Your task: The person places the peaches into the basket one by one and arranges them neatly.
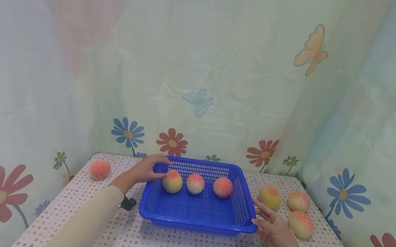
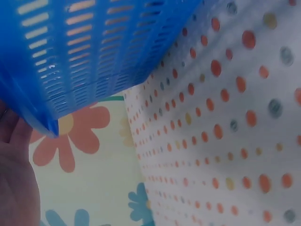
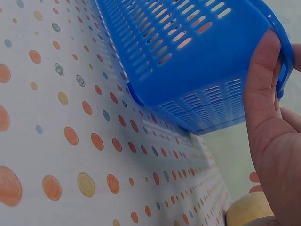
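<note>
A blue plastic basket [image 1: 192, 224] with slotted walls holds three peaches in a row: a yellow-red peach [image 1: 172, 182] at left, a speckled pale peach [image 1: 195, 183] in the middle and a pinkish-red peach [image 1: 223, 187] at right. My left hand [image 1: 147, 168] grips the basket's rim at the back left corner, its thumb close to the yellow-red peach; in the left wrist view its fingers are partly hidden behind the rim. At the front right corner, my right hand [image 1: 273, 232] pinches the rim between thumb and fingers.
On the dotted tablecloth [image 1: 116, 239], a pink peach [image 1: 100, 169] lies at the far left. Right of the basket lie a yellow peach [image 1: 270, 197], a speckled peach [image 1: 298, 201] and a larger pale peach [image 1: 301, 224]. A flowered curtain [image 1: 217, 139] hangs behind and beside the table.
</note>
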Tool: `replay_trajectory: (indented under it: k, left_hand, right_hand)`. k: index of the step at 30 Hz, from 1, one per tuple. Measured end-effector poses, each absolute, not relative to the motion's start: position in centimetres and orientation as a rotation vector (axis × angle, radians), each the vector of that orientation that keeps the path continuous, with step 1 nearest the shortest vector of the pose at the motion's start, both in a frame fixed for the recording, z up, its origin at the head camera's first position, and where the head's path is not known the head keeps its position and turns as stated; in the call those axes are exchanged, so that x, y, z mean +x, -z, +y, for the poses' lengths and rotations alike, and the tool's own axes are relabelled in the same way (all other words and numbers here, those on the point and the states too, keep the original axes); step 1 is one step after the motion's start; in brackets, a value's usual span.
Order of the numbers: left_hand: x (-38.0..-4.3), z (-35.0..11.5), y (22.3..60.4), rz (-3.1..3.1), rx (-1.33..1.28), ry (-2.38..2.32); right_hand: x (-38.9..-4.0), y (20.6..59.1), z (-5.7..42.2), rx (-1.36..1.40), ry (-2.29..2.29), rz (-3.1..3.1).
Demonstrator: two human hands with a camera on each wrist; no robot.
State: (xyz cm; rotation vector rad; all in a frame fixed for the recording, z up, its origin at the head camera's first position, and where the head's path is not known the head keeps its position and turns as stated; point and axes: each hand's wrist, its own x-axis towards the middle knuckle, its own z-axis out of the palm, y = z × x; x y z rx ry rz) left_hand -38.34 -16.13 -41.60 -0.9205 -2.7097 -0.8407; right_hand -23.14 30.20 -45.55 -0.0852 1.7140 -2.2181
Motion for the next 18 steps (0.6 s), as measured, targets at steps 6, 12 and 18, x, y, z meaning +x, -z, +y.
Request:
replay_trajectory:
  k: [6,12,18]
  left_hand:
    - [-37.2,-17.2,42.6,-2.655,-0.790,0.959]
    - [-36.2,-18.0,43.5,-2.505,-0.787,1.022]
    - [-34.8,-18.2,43.6,-2.422,-0.731,1.057]
  right_hand:
    - [-23.1,45.6,30.2,-0.090,2.214,1.711]
    - [-23.1,45.7,30.3,-0.157,2.221,1.679]
    - [-23.1,45.9,30.3,-0.169,2.241,1.665]
